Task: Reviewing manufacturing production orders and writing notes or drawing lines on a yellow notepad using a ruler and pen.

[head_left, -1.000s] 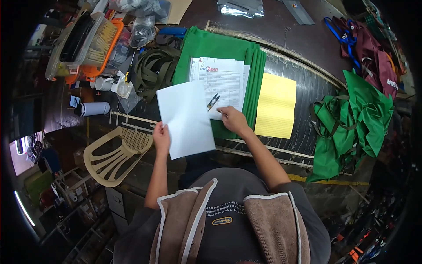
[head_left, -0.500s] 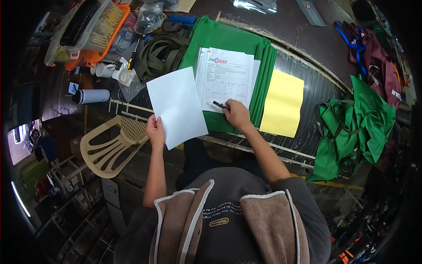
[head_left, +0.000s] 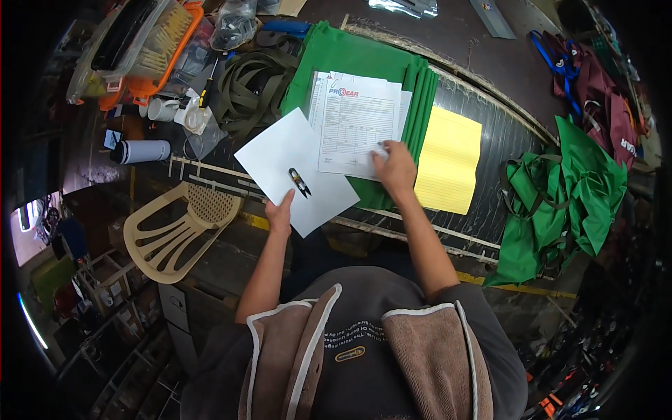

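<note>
- At the near edge of the bench [head_left: 490, 77], the left hand [head_left: 281, 213] is pinching the lower edge of a blank white sheet [head_left: 294, 168], its grip closed on the paper with the thumb lying on top.
- A small black thread snip [head_left: 299, 182] is lying on that sheet, just above the left hand and apart from the fingers.
- The right hand [head_left: 393, 168] is pressing flat on the lower right corner of a printed form [head_left: 353, 122]; whether its grip is pinching the paper or only resting on it, I cannot tell.
- The form is lying on a stack of green fabric [head_left: 350, 59], and the white sheet is overlapping the form's left side.
- A yellow sheet [head_left: 448, 161] is lying just right of the right hand, touching the green stack.
- Toward the bench's far left corner, an orange tray [head_left: 150, 84] is holding a clear bin with pale sticks inside; a white mug [head_left: 161, 108] is standing just beside it.
- Near the right edge, a heap of green bags [head_left: 560, 189] is hanging over the bench.
</note>
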Motion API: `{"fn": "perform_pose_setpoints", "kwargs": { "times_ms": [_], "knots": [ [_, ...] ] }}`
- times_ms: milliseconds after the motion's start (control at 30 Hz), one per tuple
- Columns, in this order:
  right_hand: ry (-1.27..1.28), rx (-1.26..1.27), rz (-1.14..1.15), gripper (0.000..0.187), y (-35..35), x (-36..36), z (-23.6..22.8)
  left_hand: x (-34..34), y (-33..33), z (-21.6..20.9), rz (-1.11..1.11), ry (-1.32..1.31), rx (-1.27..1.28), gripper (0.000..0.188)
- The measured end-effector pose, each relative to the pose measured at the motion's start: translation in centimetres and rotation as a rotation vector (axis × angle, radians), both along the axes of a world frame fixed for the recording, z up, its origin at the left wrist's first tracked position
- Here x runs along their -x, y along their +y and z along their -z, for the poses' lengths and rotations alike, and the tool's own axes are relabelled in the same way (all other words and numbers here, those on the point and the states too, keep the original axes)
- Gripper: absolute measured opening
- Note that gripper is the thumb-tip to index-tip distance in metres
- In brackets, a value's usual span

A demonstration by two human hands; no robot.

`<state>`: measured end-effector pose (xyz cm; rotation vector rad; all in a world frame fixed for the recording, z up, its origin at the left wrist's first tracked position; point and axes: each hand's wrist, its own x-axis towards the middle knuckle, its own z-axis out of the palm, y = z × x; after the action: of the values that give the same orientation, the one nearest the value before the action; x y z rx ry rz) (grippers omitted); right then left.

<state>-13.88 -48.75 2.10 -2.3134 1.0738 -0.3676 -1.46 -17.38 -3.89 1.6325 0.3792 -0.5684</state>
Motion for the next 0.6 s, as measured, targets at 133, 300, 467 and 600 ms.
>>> {"fn": "perform_pose_setpoints", "kwargs": {
  "times_ms": [133, 300, 467, 600],
  "knots": [
    [0.19, 0.029, 0.088, 0.068, -2.3, -0.8, 0.1, 0.7, 0.6, 1.9, 0.029, -0.003, -0.061, 0.053],
    [0.235, -0.139, 0.174, 0.081, -2.9, -0.8, 1.7, 0.5, 1.9, 2.3, 0.06, -0.018, -0.033, 0.05],
    [0.162, -0.347, 0.291, 0.05, -4.5, 0.8, 2.2, -0.1, 4.3, 1.1, 0.126, 0.034, -0.07, 0.052],
    [0.137, -0.34, 0.296, 0.035, -4.7, 1.2, 2.2, -0.6, 7.5, 0.9, 0.145, 0.047, -0.097, 0.054]
  ]
}}
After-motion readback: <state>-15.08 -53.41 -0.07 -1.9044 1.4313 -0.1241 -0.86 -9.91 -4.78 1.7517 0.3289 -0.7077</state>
